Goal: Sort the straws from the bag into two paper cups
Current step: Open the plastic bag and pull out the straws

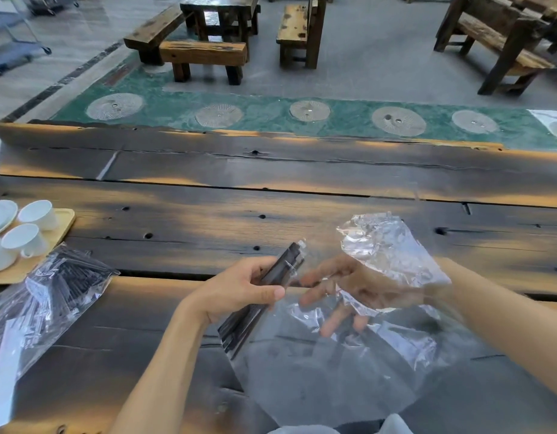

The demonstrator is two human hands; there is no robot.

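Dark plank table (208,214); benches (205,57) on grey floor beyond. Far left, cups (23,239) on tray (65,220), spare bag (45,308). Left hand (239,291) grips straws (270,283), long axis up-right. Right hand (349,292), fingers spread, inside clear bag (349,355).

On the dark plank tabletop (208,220), the left hand (236,292) grips a bundle of black straws (270,286), thumb across it, one end pointing away and up. The right hand (349,289) sits inside a clear plastic bag (390,255), fingers (333,324) spread. At far left a second bag of black straws (48,296) lies beside a wooden tray (64,223) carrying white cups (25,239)
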